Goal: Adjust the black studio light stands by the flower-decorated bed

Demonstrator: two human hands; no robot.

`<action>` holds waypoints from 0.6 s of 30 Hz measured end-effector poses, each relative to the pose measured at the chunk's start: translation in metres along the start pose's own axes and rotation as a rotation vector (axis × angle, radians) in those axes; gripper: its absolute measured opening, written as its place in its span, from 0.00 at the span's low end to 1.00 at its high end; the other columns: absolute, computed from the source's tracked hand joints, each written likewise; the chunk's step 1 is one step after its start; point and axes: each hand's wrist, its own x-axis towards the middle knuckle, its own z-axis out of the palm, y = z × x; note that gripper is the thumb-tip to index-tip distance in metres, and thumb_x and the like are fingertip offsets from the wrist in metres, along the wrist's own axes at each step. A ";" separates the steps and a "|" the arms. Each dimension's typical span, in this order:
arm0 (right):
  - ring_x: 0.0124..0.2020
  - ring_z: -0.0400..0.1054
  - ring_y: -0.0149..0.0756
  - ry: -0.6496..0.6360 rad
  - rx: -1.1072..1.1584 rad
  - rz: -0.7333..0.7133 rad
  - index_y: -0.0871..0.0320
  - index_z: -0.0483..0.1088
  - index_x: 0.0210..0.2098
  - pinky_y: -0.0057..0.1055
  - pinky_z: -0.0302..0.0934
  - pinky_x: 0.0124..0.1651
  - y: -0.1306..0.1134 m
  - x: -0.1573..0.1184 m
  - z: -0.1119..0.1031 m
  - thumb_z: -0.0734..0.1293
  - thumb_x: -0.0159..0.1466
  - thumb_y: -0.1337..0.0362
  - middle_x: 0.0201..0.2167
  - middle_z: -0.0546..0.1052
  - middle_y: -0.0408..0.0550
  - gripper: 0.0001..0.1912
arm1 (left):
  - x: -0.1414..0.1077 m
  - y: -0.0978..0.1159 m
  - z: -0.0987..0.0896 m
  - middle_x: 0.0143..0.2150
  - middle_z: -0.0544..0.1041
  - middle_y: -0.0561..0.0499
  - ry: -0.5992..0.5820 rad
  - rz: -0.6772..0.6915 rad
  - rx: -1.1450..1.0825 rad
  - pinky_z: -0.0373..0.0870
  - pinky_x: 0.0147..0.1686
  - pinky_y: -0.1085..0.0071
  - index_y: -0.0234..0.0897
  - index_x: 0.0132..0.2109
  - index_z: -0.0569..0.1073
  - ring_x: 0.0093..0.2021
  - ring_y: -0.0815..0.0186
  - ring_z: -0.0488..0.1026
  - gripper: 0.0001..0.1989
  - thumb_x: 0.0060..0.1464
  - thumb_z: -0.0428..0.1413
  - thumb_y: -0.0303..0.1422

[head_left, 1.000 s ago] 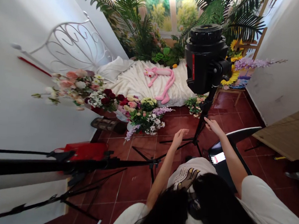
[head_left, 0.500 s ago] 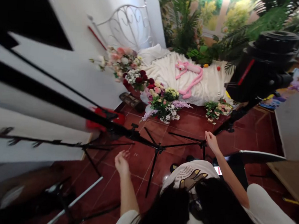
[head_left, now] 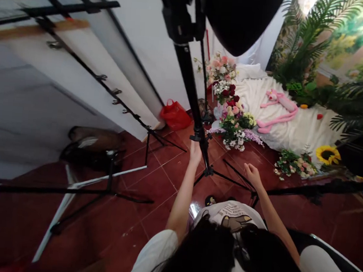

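Observation:
A black light stand rises in front of me, its dark lamp head at the top of the view. My left hand is at the stand's lower pole, by the collar and knob, with its fingers partly hidden behind the pole and seemingly closed round it. To the right, my right hand hangs in the air with curled fingers and nothing visible in them. Below it are the thin legs of another black stand.
At left are a clamp-lined backdrop stand, a red plastic bag and a white-legged stand. Beyond lie artificial flowers, a draped white cloth with a pink plush toy, and a sunflower. Dark camera gear is at right.
My view has turned left, so the flowers and cloth appear farther right. My left hand has gone from open air to the light stand's pole. The right hand stays raised and curled.

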 end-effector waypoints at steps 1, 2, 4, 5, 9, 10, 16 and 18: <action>0.22 0.56 0.32 -0.021 -0.007 -0.022 0.52 0.59 0.23 0.30 0.55 0.28 -0.005 0.004 0.005 0.58 0.60 0.27 0.18 0.62 0.40 0.34 | 0.000 0.001 0.003 0.55 0.78 0.39 0.005 -0.012 -0.016 0.63 0.68 0.57 0.37 0.56 0.74 0.61 0.55 0.73 0.43 0.55 0.44 0.69; 0.23 0.56 0.32 -0.042 -0.016 -0.047 0.52 0.59 0.23 0.30 0.55 0.29 -0.010 0.009 0.010 0.58 0.60 0.27 0.19 0.62 0.40 0.34 | -0.001 0.003 0.005 0.54 0.78 0.39 0.007 -0.020 -0.028 0.65 0.66 0.58 0.37 0.55 0.74 0.60 0.56 0.74 0.42 0.54 0.45 0.69; 0.24 0.57 0.32 -0.090 -0.035 -0.088 0.53 0.59 0.23 0.29 0.55 0.29 -0.023 0.019 0.020 0.58 0.61 0.28 0.19 0.62 0.40 0.34 | -0.001 0.006 0.008 0.53 0.79 0.40 -0.003 -0.028 -0.059 0.66 0.65 0.57 0.38 0.54 0.75 0.58 0.56 0.75 0.40 0.55 0.46 0.68; 0.24 0.57 0.32 -0.117 -0.040 -0.104 0.53 0.58 0.23 0.29 0.55 0.29 -0.030 0.024 0.026 0.58 0.61 0.29 0.19 0.62 0.40 0.33 | -0.001 0.008 0.010 0.53 0.79 0.40 -0.009 -0.026 -0.074 0.66 0.65 0.57 0.39 0.54 0.75 0.58 0.56 0.75 0.39 0.56 0.46 0.67; 0.21 0.56 0.30 -0.239 -0.002 -0.131 0.53 0.58 0.23 0.28 0.54 0.26 -0.060 0.052 0.057 0.57 0.61 0.28 0.19 0.62 0.40 0.34 | 0.001 0.011 0.015 0.49 0.80 0.40 -0.032 -0.033 -0.096 0.69 0.62 0.58 0.39 0.46 0.77 0.56 0.56 0.76 0.36 0.58 0.44 0.66; 0.20 0.55 0.30 -0.268 0.015 -0.116 0.53 0.59 0.24 0.28 0.53 0.24 -0.068 0.060 0.066 0.57 0.61 0.27 0.18 0.62 0.40 0.35 | 0.002 0.011 0.016 0.47 0.81 0.40 -0.041 -0.039 -0.095 0.70 0.60 0.58 0.38 0.44 0.77 0.54 0.55 0.76 0.37 0.58 0.43 0.66; 0.14 0.52 0.28 -0.399 0.061 0.074 0.54 0.61 0.26 0.27 0.48 0.17 -0.115 0.105 0.116 0.55 0.64 0.27 0.15 0.61 0.39 0.35 | 0.006 0.006 0.017 0.44 0.80 0.42 -0.061 -0.063 -0.098 0.71 0.55 0.61 0.38 0.42 0.76 0.48 0.58 0.77 0.35 0.57 0.46 0.66; 0.14 0.53 0.28 -0.428 0.045 0.039 0.54 0.61 0.26 0.27 0.49 0.17 -0.126 0.117 0.126 0.56 0.64 0.29 0.15 0.62 0.40 0.34 | 0.005 0.005 0.017 0.46 0.80 0.43 -0.064 -0.085 -0.084 0.70 0.56 0.60 0.38 0.45 0.75 0.50 0.58 0.76 0.31 0.58 0.49 0.63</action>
